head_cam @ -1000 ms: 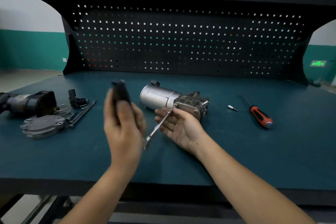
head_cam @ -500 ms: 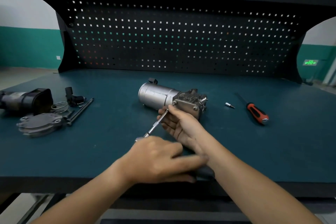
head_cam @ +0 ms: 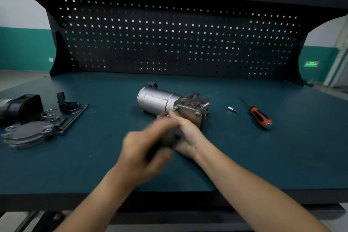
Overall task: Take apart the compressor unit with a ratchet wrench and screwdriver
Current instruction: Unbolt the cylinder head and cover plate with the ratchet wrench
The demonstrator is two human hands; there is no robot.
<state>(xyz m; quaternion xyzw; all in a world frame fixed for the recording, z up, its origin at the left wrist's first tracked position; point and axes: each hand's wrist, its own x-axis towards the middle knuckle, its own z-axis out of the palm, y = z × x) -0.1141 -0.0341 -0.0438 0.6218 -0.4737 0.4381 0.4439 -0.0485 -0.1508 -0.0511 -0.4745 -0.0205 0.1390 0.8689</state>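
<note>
The compressor unit (head_cam: pixel 169 102), a silver cylinder with a grey cast head, lies on its side mid-bench. My right hand (head_cam: pixel 188 133) holds the head end of the ratchet wrench (head_cam: pixel 170 114) against a bolt on the unit's face. My left hand (head_cam: pixel 146 149), blurred by motion, grips the wrench's dark handle just in front of the right hand. Most of the wrench is hidden by both hands. An orange-and-black screwdriver (head_cam: pixel 259 117) lies to the right of the unit.
A small silver socket bit (head_cam: pixel 232 109) lies between unit and screwdriver. At the left lie removed parts: a black housing (head_cam: pixel 22 108), a grey cover plate (head_cam: pixel 28 133), wire rings (head_cam: pixel 50 114), a black connector (head_cam: pixel 65 102) and long bolts (head_cam: pixel 74 117). A pegboard (head_cam: pixel 173 39) backs the bench.
My left hand swung the wrench handle from raised at the left down toward me, then back up close to my right hand. My right hand stayed at the bolt.
</note>
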